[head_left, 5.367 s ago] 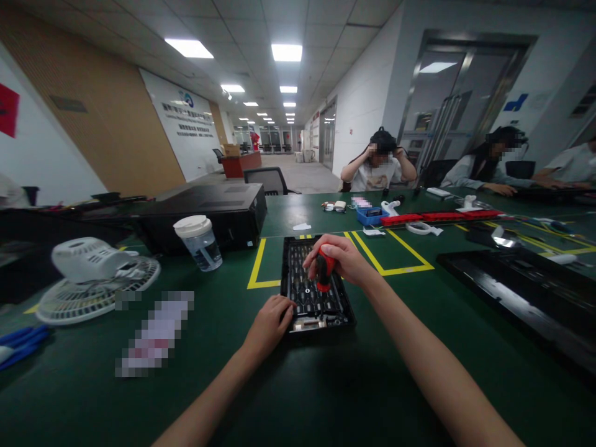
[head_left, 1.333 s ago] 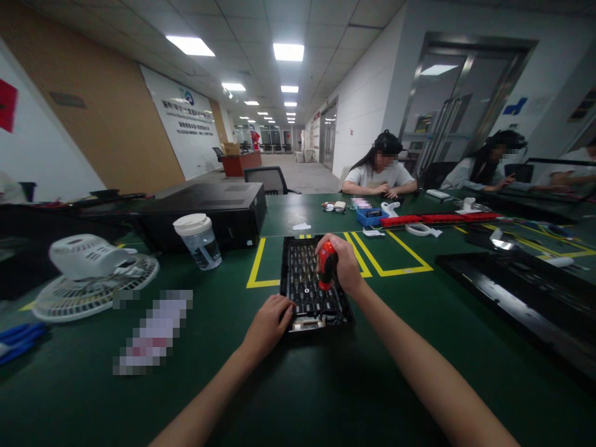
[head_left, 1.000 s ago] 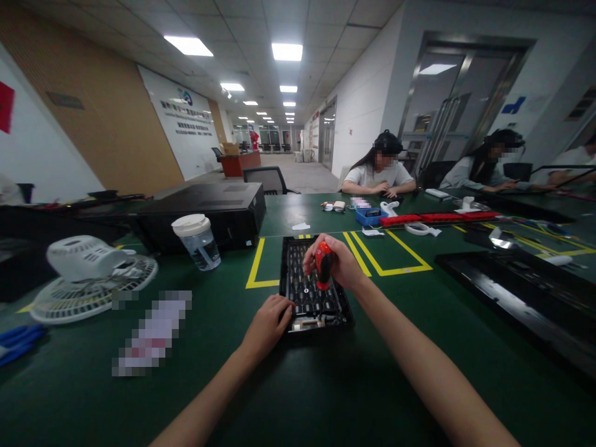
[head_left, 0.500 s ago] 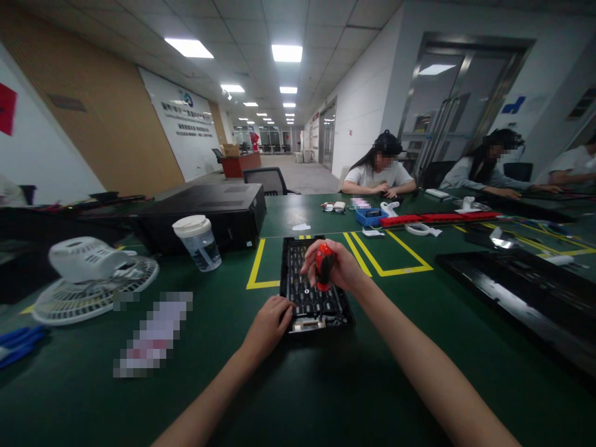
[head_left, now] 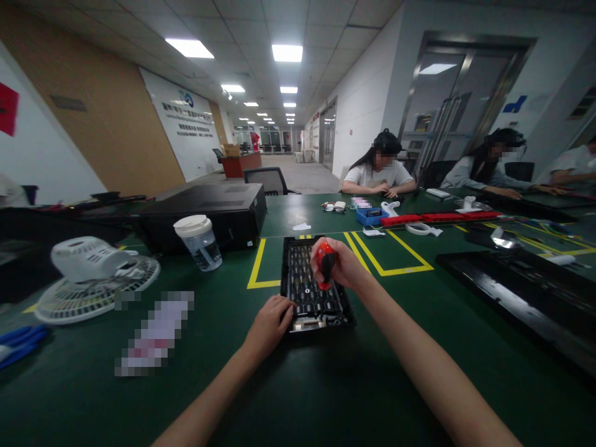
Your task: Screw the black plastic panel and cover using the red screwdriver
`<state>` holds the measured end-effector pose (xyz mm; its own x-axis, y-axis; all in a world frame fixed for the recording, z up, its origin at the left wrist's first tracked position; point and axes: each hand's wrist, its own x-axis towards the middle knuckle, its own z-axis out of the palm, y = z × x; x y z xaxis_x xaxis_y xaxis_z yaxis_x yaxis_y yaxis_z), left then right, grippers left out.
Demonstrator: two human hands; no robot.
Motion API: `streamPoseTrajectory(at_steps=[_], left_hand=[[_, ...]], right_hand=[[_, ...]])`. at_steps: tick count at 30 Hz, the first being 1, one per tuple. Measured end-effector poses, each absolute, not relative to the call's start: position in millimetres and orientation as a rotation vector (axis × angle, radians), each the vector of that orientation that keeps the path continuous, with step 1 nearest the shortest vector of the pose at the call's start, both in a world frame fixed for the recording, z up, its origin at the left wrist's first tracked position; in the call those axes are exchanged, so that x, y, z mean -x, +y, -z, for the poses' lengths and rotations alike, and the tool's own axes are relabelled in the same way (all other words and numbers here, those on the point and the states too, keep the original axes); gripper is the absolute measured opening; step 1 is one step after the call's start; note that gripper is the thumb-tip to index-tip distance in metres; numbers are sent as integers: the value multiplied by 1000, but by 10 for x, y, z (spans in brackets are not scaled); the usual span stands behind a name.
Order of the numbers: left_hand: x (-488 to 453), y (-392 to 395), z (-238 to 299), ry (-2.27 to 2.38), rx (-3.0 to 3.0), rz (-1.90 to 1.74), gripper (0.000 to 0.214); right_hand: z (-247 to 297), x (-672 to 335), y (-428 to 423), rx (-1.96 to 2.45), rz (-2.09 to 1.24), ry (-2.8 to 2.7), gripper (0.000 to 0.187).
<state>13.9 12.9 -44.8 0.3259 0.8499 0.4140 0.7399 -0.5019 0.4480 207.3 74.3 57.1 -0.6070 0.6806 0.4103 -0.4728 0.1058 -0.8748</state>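
Note:
A black ribbed panel [head_left: 298, 267] lies flat on the green table in front of me. My right hand [head_left: 343, 264] is wrapped round a red-and-black screwdriver [head_left: 325, 266], held upright with its tip down on the panel. My left hand [head_left: 270, 323] rests on the panel's near left corner, fingers curled over the edge and pressing it down. A small metal bracket [head_left: 308, 323] sits along the panel's near edge beside that hand.
A white desk fan [head_left: 90, 276] and a lidded clear cup [head_left: 199, 242] stand at the left, with a black computer case [head_left: 205, 214] behind. A long black panel [head_left: 521, 292] lies at the right. Blue bin [head_left: 371, 215], red strips and other seated people are across the table.
My right hand has turned the screwdriver handle in place, its fingers regripping between frames. The left hand has stayed on the panel corner.

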Motion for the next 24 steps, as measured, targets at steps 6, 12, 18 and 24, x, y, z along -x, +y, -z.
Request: streamPoseTrajectory(at_steps=[6,12,18,24], left_hand=[[-134,135,471,1465,-2401,-923,22],[-132,137,481,1466,-2398,-926,22],[-138,117,439,1454,-2380,-931,22],[-138,123,450,1446,-2379,-934,23]], right_hand=[[-568,-2072,749,190,-1624,-1501,33],[-572,-2082,759,192,-1576,-1518,32],[-584,-2080,747,224,-1531,-1550,28],[-596,-2084,732,257,-1509,-1575,25]])
